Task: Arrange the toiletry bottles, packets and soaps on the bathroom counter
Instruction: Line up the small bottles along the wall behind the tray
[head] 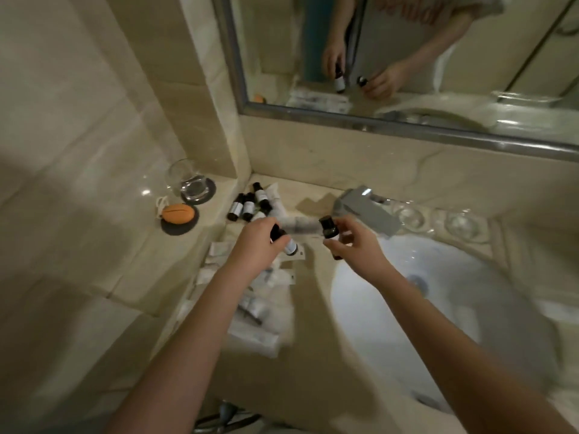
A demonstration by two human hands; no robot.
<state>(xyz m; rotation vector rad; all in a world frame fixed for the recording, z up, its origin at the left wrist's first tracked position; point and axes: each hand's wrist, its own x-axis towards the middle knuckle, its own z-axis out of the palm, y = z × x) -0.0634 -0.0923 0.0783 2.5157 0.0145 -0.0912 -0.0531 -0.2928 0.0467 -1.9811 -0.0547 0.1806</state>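
Note:
My left hand (258, 242) grips a dark toiletry bottle with a white label (289, 244) over the marble counter (313, 355). My right hand (355, 245) pinches a second dark bottle (328, 227) by its upper part, just left of the tap. Three more dark bottles (249, 203) lie in the back corner beside a white tube (277, 203). White packets (266, 311) lie spread along the counter under my left forearm. An orange soap (177, 212) rests on a dark round dish on the left ledge.
A clear glass (188, 180) stands on a dark coaster behind the soap. The white sink basin (423, 308) fills the right, with a chrome tap (363, 208) behind it and two upturned glasses (438, 219) further right. A framed mirror (407, 57) hangs above.

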